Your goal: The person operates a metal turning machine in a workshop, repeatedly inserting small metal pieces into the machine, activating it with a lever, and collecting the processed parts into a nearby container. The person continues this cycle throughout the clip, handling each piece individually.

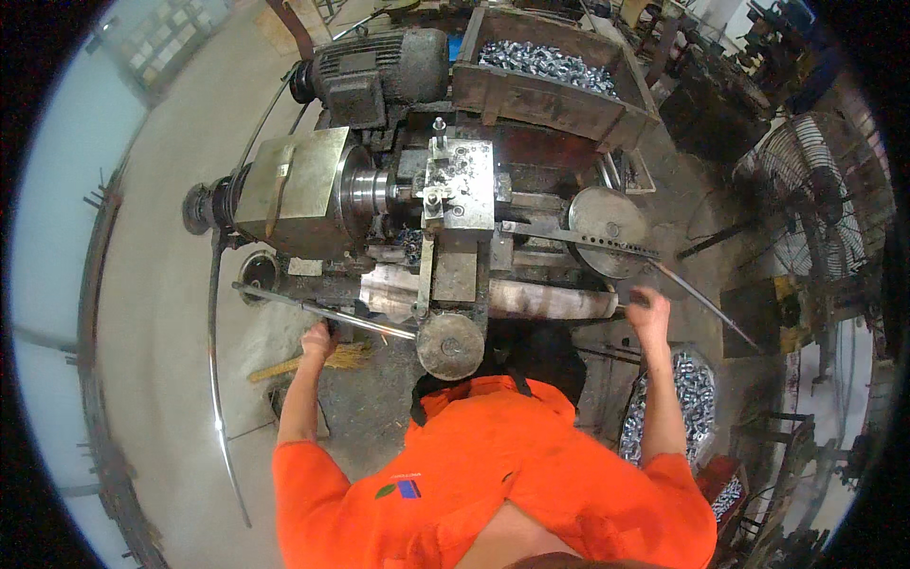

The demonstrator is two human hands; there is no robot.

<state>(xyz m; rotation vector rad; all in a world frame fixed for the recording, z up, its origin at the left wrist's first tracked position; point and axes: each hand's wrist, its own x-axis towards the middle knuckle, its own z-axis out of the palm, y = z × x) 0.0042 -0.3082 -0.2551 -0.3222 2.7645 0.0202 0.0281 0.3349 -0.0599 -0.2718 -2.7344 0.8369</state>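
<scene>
A small lathe stands in front of me, with its round metal chuck [368,192] on the left and a square tool post [461,185] on the carriage to the right of it. My left hand [319,343] is curled closed beside a dark part below a long steel lever [322,311]; what its fingers hold is hidden. On the other side, my right hand [649,315] is closed around something dark near the right end of a curved metal guard [555,300]. A round disc [450,347] is at the near end of the carriage, close to my body.
A motor [384,71] sits behind the lathe. Beside it, a wooden crate [555,106] holds many small shiny metal parts. More parts fill a container [697,403] by my right forearm. A large round disc [609,230], a fan [806,194] and a broom [313,361] are also around.
</scene>
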